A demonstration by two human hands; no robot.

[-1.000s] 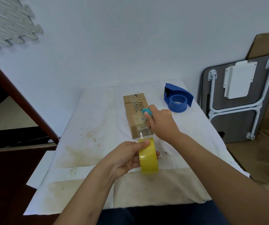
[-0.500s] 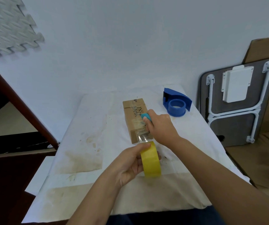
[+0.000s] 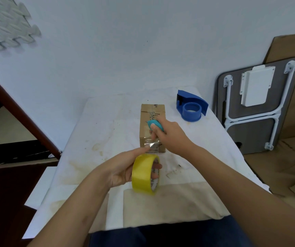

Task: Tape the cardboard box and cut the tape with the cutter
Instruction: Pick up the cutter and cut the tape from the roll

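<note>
So my left hand (image 3: 123, 171) is wrapped around the yellow tape roll (image 3: 145, 175), fingers poking through the core on the far side and thumb pressed up at the top edge where the tape peels off, and the roll is standing on its edge just above the white cloth on the table (image 3: 96, 139). A short crinkled strip of clear tape (image 3: 152, 144) runs from right by my left thumb up onto the near end of the cardboard box (image 3: 151, 120), which sits just beyond the roll, long side pointing away from me. My right hand (image 3: 170, 134) is closed around the little teal cutter (image 3: 154, 124), with only its nose sticking out past my fingers, and it's over the top of the box, right above where that strip comes off the near end. Can't honestly tell if the blade is touching the tape or the cardboard, my fingers hide that bit. Off past my right hand, further back on the table, there's a blue tape dispenser (image 3: 192, 107), well clear of the box. A folded lap table (image 3: 260, 107) leans against the wall out to the right of that.
</note>
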